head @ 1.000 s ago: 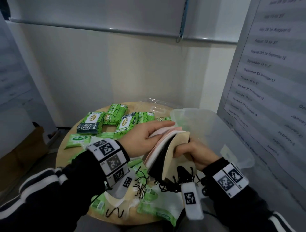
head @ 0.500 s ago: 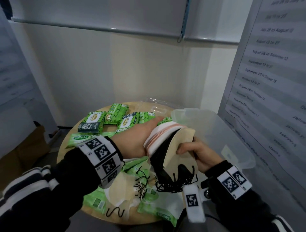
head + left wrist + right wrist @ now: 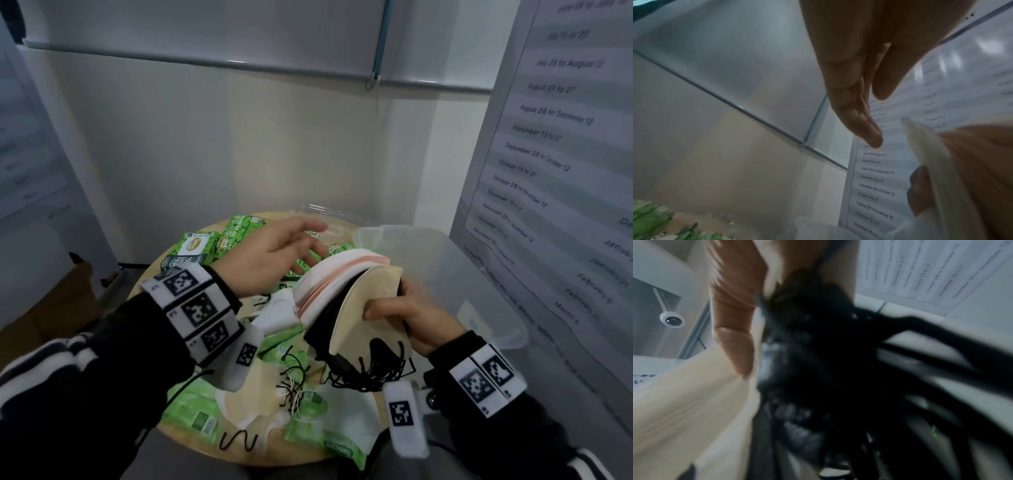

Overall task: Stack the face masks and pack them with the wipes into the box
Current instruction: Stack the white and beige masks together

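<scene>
**Masks held up by the box**

The right hand [image 3: 407, 317] grips the stack of face masks [image 3: 346, 298] beside the clear box [image 3: 486, 274]. The left hand [image 3: 270, 255] is open above green "Sanicare" wipes [image 3: 197, 248]. A wall sheet [image 3: 561, 144] reads "August 28 to September 12".

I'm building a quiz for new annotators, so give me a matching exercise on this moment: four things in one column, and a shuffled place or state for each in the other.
Things:
1. left hand
2. right hand
3. clear plastic box
4. loose beige mask

States:
A. lies flat on the round table
B. grips the stack of masks
C. stands open at the right of the table
D. fingers straight, holding nothing

Pairs: 1-D, 2-B, 3-C, 4-A
</scene>
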{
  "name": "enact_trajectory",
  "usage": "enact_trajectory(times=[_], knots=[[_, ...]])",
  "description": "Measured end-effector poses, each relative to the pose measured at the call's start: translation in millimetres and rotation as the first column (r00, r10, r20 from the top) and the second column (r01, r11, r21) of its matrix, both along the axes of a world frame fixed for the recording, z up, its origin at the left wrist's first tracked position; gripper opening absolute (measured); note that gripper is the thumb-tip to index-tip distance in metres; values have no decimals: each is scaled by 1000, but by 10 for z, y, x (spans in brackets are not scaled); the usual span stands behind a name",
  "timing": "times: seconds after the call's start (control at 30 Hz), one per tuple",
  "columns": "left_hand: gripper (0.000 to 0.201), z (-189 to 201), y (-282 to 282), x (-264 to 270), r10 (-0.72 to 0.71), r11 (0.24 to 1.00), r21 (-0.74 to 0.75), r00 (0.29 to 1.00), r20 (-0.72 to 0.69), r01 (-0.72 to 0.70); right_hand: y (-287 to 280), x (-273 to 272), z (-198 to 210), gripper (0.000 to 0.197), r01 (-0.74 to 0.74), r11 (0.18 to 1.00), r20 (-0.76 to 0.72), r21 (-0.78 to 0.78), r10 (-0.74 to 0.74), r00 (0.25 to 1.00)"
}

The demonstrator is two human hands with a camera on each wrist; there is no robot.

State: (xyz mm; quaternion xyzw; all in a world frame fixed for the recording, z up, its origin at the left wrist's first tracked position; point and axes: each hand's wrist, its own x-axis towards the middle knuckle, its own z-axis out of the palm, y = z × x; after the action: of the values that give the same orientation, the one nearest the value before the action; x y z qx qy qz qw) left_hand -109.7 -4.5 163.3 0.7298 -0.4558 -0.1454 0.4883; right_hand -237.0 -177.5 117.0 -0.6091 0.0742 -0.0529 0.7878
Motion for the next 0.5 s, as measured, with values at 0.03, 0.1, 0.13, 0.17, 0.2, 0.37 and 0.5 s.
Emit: enact_trajectory(times=[0.03,0.1,0.13,0.17,0.2,0.37,0.5], knots=[[27,17,-23,-2,8,1000,-14,1000,-10,-9,21,2,4,37,-3,1000,3,-27,3,1000],[26,3,-68,-24,-16,997,71,997,76,11,71,13,12,38,-21,997,12,-75,22,1000],[26,-24,-90,-30,-50,991,124,995,91,38,91,17,16,38,-32,995,18,-89,34,999],[30,-47,-100,-41,-79,986,154,994,71,68,101,18,16,38,-40,994,20,-99,42,999],[31,-60,-105,-43,-95,984,156,995,32,89,103,16,16,38,-43,994,21,-105,45,999],[11,-68,-82,-20,-128,988,55,969,-212,143,69,-17,8,39,-47,995,10,-93,48,999],[16,-77,-101,-25,-63,998,-32,862,-503,54,70,-30,20,42,-42,999,34,-31,43,998]])
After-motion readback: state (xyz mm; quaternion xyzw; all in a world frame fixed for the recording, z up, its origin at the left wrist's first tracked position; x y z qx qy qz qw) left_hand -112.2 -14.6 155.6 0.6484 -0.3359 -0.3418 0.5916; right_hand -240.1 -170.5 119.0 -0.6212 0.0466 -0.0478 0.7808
